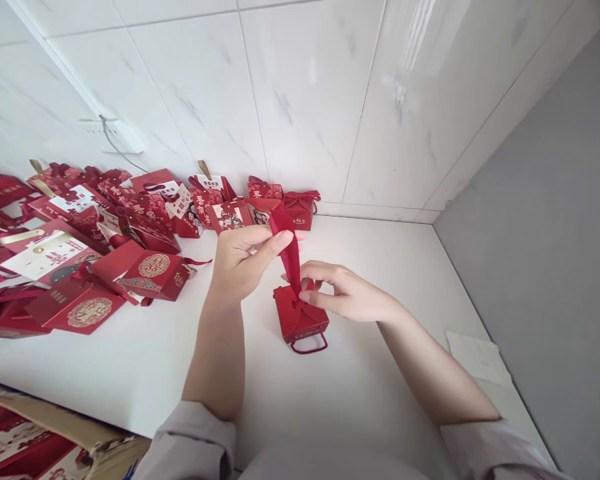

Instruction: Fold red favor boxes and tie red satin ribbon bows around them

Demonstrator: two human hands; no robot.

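Note:
On the white table in front of me stands a small red gift box (pixel 300 319), with a dark red cord handle (pixel 310 350) hanging over its near side. A wide red ribbon (pixel 291 263) rises from the slots in its top. My left hand (pixel 250 257) pinches the ribbon's upper part between thumb and fingers, above the box. At the box top, my right hand (pixel 343 291) has its thumb by the base of the ribbon and its fingers curled behind. Whether those fingers grip the ribbon or only the box top is partly hidden.
Many red gift boxes (pixel 155 270) crowd the table's left side and back. A cardboard carton (pixel 55 413) with more red boxes sits at lower left. A tiled wall (pixel 310 100) bounds the back, a grey panel (pixel 545 220) the right. A white paper (pixel 480 357) lies near the right edge.

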